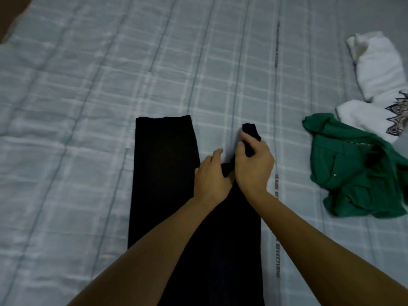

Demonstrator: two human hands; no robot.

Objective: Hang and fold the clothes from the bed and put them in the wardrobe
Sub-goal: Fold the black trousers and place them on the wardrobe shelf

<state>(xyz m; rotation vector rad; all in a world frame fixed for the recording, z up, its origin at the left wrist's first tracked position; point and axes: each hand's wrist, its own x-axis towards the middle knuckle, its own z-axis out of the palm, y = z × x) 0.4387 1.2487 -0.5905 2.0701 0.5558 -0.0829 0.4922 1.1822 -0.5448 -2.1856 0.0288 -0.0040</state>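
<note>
A pair of black trousers (163, 173) lies lengthwise on the bed, one leg stretched flat toward the far side. My right hand (254, 166) grips the bunched end of the other leg, which sticks out above my fist. My left hand (212, 175) lies just left of it on the black cloth, fingers fairly straight, thumb side hidden under the right hand. Both forearms come in from the bottom edge and cover the lower part of the trousers.
The bed (88, 107) has a pale blue checked cover. A crumpled green garment (353, 177) lies at the right. Beyond it is a white garment (379, 69) with a dark printed pattern. A dark corner shows at the top left.
</note>
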